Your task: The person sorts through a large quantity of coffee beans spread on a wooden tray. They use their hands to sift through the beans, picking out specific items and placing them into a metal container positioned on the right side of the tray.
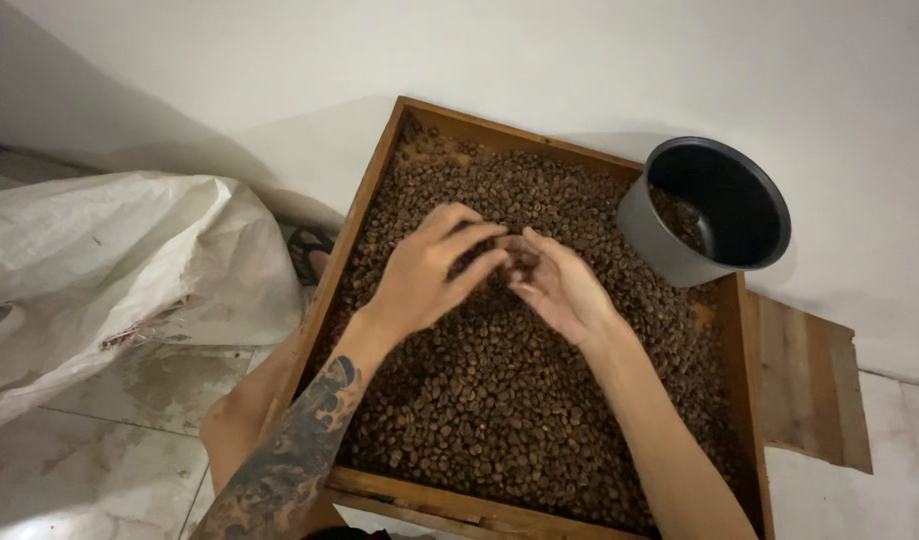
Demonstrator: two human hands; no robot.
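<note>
Brown beans [500, 400] fill a wooden tray [365, 200] on the floor, w/ a white sack [110, 270] to its left. Dark pot [705, 215] sits at tray's far right corner, some beans inside. Left hand [430, 270] & right hand [560, 285] meet mid-tray, fingers curled, pinching a few beans btwn them.

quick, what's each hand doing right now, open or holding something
Left hand: fingers curled over the brown beans, palm down; a grip cannot be told.
Right hand: cupped, palm up, holding a few beans.
</note>
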